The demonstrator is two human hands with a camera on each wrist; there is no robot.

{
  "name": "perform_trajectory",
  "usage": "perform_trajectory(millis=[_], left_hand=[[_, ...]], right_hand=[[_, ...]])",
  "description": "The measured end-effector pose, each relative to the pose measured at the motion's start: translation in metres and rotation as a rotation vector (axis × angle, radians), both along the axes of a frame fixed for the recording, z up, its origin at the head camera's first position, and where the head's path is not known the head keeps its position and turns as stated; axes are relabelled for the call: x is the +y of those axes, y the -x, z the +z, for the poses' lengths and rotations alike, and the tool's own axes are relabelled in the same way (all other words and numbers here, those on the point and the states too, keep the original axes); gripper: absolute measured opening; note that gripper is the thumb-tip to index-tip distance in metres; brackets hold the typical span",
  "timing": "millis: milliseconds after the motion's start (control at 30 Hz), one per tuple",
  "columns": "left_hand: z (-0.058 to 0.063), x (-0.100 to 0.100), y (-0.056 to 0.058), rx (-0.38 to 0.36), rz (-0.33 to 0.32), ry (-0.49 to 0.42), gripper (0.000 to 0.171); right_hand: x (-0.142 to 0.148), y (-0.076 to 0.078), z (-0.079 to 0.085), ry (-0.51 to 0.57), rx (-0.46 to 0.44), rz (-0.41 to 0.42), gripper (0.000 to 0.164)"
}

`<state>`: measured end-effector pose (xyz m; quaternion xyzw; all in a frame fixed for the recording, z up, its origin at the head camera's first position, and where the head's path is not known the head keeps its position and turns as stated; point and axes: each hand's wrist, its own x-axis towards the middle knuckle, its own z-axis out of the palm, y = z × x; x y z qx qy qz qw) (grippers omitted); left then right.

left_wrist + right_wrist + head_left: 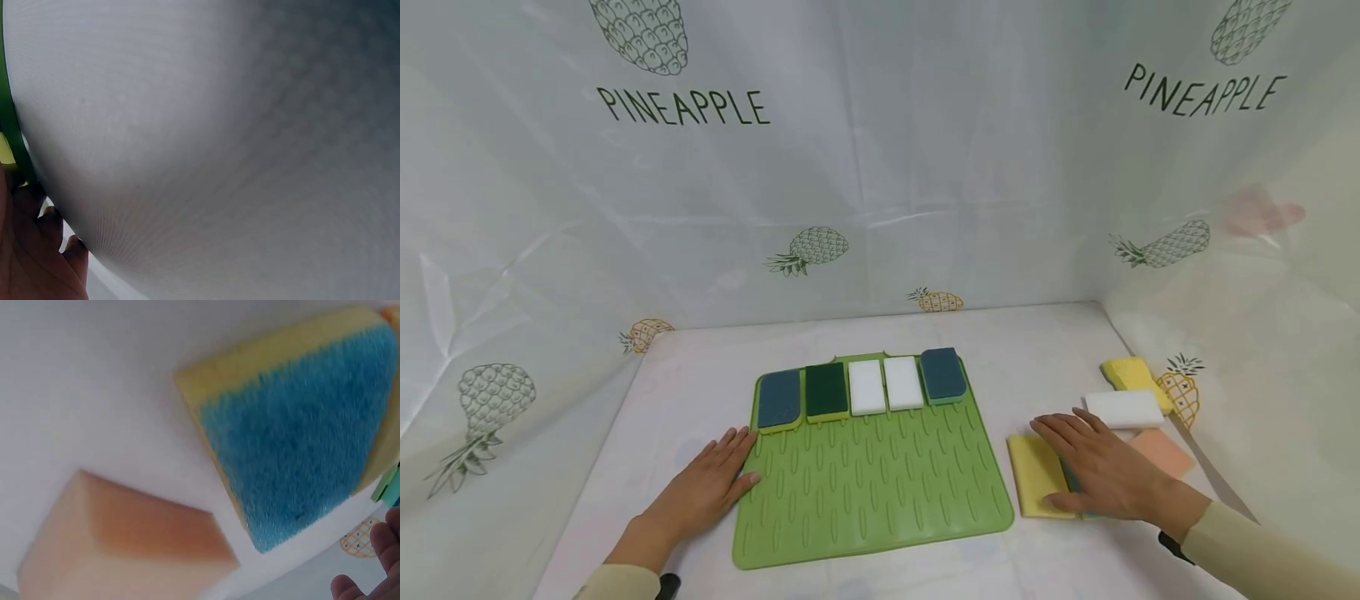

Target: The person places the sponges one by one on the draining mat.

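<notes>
A green ridged mat (872,483) lies in front of me. My left hand (703,483) rests along its left edge, fingers stretched forward. Over on the right, my right hand (1105,467) is spread over a blue-topped yellow sponge (300,425) and next to a folded yellow cloth or flat sponge (1036,475). In the head view the hand hides most of the blue-topped sponge. A peach sponge block (150,537) lies beside that sponge in the right wrist view. Across the mat's far side stand in a row a blue-grey sponge (780,398), a dark green one (826,390), two white ones (867,387) and another blue one (943,375).
Beyond my right hand lie a white sponge block (1123,409) and a yellow sponge (1127,372), overlapping near the table's right edge. A pineapple-print curtain (880,167) encloses the table at the back and both sides.
</notes>
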<state>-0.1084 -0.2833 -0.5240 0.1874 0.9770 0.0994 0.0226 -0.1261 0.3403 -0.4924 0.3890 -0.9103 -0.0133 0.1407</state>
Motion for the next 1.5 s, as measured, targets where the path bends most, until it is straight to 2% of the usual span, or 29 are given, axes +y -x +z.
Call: perform_trajectory(millis=[300,633,767,967,1167,1333,1500], left_hand=[[0.002,0.0,0.0,-0.008,0.003,-0.01,0.069],[0.002,0.0,-0.001,-0.013,0.003,-0.01,0.069],[0.004,0.001,-0.001,-0.01,0.001,-0.018,0.069],[0.005,0.001,0.0,-0.019,-0.002,-0.017,0.067],[0.005,-0.001,0.004,-0.004,-0.01,-0.02,0.062],[0.003,-0.002,0.005,-0.003,-0.008,-0.007,0.062],[0.001,-0.006,0.004,-0.007,0.002,0.005,0.062]], right_hand=[[-0.004,-0.006,-0.009,-0.057,-0.002,0.003,0.116],[-0.008,-0.002,-0.005,-0.13,-0.088,-0.064,0.121],[-0.01,0.005,0.0,-0.122,-0.094,-0.102,0.116],[-0.019,0.027,0.004,-0.004,-0.007,-0.106,0.112],[-0.046,0.044,0.011,0.028,0.014,-0.109,0.114],[-0.079,0.049,0.02,0.058,0.029,-0.051,0.115],[-0.127,0.052,0.023,0.072,0.044,0.016,0.114]])
